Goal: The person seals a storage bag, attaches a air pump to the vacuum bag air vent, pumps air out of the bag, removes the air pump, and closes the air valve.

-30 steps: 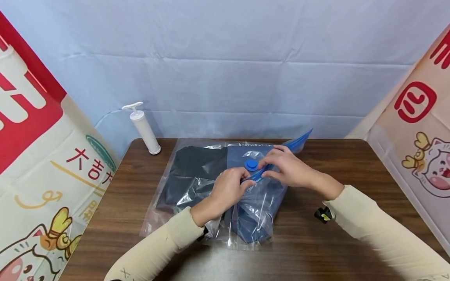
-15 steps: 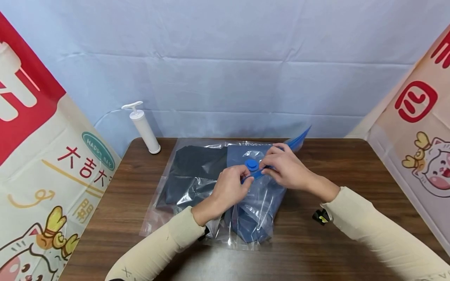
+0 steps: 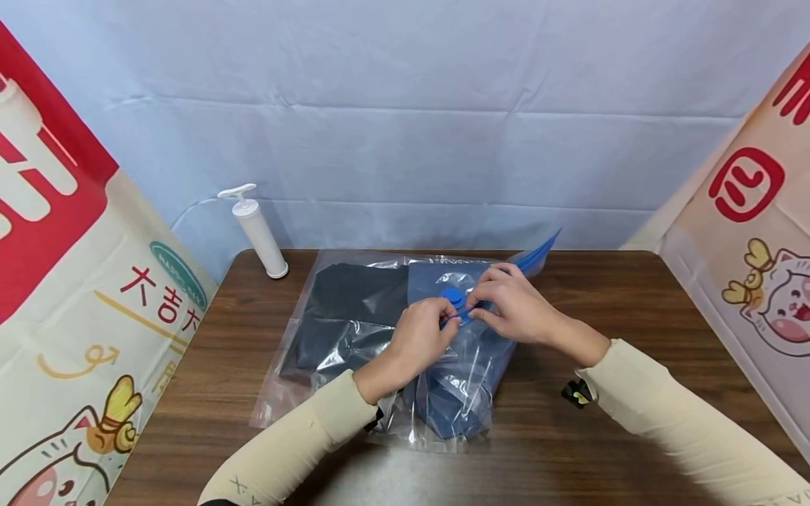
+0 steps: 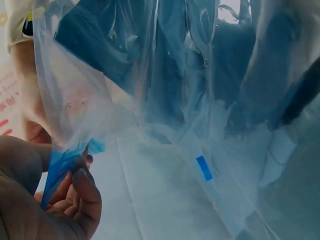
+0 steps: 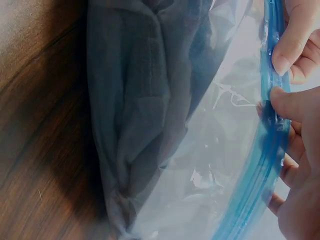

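Note:
A clear plastic vacuum storage bag (image 3: 278, 393) lies on the table with a dark folded garment (image 3: 354, 292) and a blue-grey one (image 3: 452, 411) inside. Its blue zip strip (image 5: 275, 125) is lifted at the right side. My left hand (image 3: 420, 334) pinches this strip between thumb and fingers. Close beside it, my right hand (image 3: 515, 306) pinches the same strip, thumb on the near face and fingers behind. Just past the fingertips sits the bag's round blue valve cap (image 3: 452, 296). Beyond the right hand, the strip's free end sticks up toward the back.
A white hand pump (image 3: 261, 235) with a T-handle stands at the table's back left corner. The wooden table (image 3: 607, 295) backs onto a pale cloth sheet (image 3: 405, 140). Printed banners (image 3: 772, 295) hang at both sides.
My left hand has shifted slightly right along the zip strip, closer to the right hand. The right hand has moved a little left, and the strip's free end shifted slightly.

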The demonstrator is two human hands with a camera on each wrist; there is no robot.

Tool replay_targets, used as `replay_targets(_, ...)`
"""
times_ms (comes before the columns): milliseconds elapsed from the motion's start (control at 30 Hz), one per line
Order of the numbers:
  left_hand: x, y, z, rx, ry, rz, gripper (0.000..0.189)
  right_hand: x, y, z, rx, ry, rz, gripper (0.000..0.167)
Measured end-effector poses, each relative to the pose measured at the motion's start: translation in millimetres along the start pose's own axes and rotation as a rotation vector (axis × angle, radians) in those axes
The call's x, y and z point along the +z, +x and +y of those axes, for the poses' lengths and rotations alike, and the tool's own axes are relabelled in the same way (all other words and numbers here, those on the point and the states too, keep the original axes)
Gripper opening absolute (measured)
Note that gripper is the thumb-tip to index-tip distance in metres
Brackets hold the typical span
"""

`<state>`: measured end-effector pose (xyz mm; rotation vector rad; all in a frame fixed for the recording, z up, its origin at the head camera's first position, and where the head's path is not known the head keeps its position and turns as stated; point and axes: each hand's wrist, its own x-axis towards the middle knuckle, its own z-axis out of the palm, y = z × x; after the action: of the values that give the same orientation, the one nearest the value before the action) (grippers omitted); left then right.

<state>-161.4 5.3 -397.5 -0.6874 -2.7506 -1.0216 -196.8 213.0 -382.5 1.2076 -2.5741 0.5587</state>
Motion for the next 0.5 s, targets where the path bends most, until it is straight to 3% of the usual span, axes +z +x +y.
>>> replay_targets(167, -0.5, -2.1, -0.9, 0.041, -0.004, 0.017, 0.012, 2, 2.2, 0, -0.040, -0.008, 0.033, 0.013)
replay_targets(400, -2.8, -1.6, -3.8, 0.004, -0.024, -0.020, 0.010, -9, 2.7, 9, 0.044, 0.072, -0.097, 0.015)
replay_targets(500, -4.2, -0.2, -2.0, -0.025, -0.018, -0.057, 0.010, -11, 2.0, 13, 0.053, 0.090, -0.115, 0.015)
